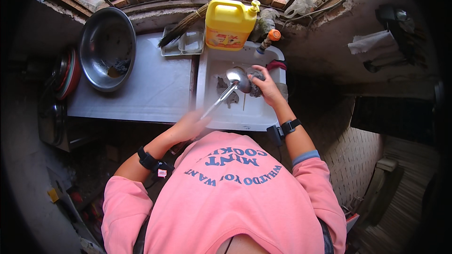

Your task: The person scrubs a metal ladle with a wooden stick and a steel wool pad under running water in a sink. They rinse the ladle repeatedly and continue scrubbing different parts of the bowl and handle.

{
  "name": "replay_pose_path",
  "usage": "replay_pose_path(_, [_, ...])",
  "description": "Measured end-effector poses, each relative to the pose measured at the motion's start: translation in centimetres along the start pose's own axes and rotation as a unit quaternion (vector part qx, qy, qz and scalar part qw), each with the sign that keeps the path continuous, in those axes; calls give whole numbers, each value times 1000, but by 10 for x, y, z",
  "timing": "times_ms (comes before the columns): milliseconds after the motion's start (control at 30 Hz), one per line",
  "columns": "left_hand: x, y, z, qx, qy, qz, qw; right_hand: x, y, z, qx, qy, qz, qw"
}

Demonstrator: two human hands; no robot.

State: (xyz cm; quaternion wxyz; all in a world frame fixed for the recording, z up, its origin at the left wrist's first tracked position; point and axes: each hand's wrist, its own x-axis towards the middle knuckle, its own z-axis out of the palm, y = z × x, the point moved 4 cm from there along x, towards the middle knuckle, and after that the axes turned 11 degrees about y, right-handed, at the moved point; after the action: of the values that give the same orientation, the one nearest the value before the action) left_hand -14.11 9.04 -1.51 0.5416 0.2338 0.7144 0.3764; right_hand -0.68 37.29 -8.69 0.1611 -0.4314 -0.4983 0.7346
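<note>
My left hand [190, 124], blurred, is closed around the handle of a metal ladle [237, 77]. The ladle slants up to the right, its bowl above the white sink [220, 121]. In my right hand [265, 86] is a steel wool scourer [257, 84], close beside the ladle's bowl; whether the two touch is hard to tell. Beneath the ladle, a dark flat piece [231, 99] of unclear kind lies on the sink bottom along with a thin stick [244, 101]. A dark red cloth [276, 65] hangs at the sink's right rim.
A yellow detergent jug [229, 24] stands behind the sink, near a tap with an orange knob [274, 35]. Left of these are a straw brush [183, 26] and clear plastic trays [190, 42]. A large metal basin [107, 49] leans at the counter's [159, 88] left end.
</note>
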Motion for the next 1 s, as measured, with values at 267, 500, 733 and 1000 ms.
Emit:
replay_pose_path(267, [8,2,11,-13,-15,-16,1000,-17,-37,7,-333,225,-357,843])
replay_pose_path(500, [8,12,12,-12,-12,-10,1000,-39,-29,22,-309,41,-282,907])
replay_pose_path(733, [-2,20,31,8,18,19,1000,-39,-49,-6,-253,-82,-200,943])
replay_pose_path(1000, [-12,41,70,72,77,98,990,-35,-62,-35,-262,-169,-186,932])
